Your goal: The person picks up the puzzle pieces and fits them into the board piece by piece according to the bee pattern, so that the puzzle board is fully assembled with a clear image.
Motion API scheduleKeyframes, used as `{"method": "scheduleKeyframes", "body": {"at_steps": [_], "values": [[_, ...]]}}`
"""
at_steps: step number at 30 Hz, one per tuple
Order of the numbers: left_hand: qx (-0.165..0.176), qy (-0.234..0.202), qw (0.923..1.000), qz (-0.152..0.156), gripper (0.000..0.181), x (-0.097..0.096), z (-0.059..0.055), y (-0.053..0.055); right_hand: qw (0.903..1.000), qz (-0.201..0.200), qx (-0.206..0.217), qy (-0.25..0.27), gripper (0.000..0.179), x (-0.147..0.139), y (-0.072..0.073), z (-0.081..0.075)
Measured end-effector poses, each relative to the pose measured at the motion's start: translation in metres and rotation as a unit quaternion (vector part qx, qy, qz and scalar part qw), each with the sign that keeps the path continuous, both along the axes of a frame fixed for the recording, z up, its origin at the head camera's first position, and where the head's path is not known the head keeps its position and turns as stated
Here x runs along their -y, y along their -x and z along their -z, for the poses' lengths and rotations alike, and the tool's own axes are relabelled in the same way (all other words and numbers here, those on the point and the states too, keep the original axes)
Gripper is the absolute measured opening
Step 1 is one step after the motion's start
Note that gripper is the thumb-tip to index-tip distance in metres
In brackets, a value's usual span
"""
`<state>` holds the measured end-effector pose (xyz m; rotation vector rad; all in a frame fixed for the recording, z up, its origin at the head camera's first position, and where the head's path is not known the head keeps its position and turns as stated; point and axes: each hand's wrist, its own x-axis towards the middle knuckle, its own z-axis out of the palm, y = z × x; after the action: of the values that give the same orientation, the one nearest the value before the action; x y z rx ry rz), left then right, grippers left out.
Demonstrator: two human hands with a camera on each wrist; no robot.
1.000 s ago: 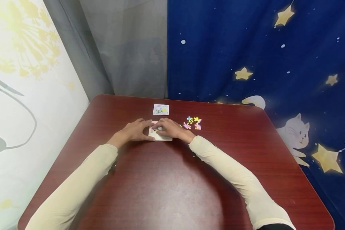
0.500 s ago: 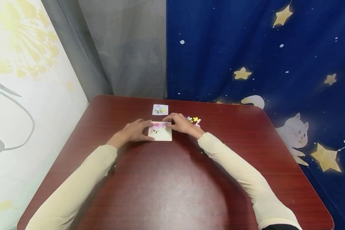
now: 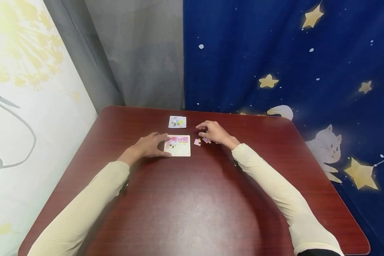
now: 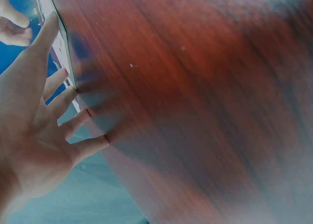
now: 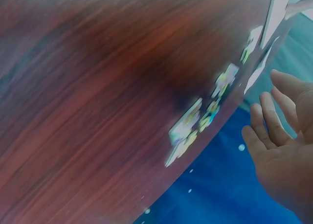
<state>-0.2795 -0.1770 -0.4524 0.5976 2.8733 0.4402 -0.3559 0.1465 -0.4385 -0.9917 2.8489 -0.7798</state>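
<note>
My left hand (image 3: pixel 150 145) rests at the left side of a square, pale puzzle board (image 3: pixel 181 151). Its thumb lies at the near corner and its fingers at the far one; in the left wrist view the fingers are spread and fairly straight. Pink pieces with a bit of yellow fill the board's upper part and left side; its lower right shows bare. Over the loose jigsaw pieces (image 3: pixel 197 142) to the right hovers my right hand (image 3: pixel 216 132), fingers loosely bent with nothing visible between them. It partly hides those pieces in the head view; the right wrist view shows several jigsaw pieces (image 5: pixel 186 122) lying apart from it.
Behind the board lies a small picture card (image 3: pixel 177 122) with a bee on it. The dark red wooden table (image 3: pixel 179 202) has rounded corners. Grey and blue curtains (image 3: pixel 224 64) hang along its far edge, and a pale patterned one (image 3: pixel 35 142) at the left.
My right hand has left the board and moved right, above the loose pieces. The upper row of the board, earlier covered by it, now shows. My left hand has stayed put.
</note>
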Motion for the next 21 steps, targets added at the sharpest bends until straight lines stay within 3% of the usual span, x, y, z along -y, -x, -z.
{"method": "scheduleKeyframes", "body": {"at_steps": [10,21], "values": [[-0.003,-0.002,1.0,0.0,0.091,0.0,0.0,0.001,0.9994,0.03,-0.006,-0.016,0.033,-0.029,0.013,0.004],[-0.006,0.002,1.0,0.003,0.092,0.0,0.002,0.001,0.9985,0.037,0.002,-0.039,0.033,-0.045,0.019,0.007]]}}
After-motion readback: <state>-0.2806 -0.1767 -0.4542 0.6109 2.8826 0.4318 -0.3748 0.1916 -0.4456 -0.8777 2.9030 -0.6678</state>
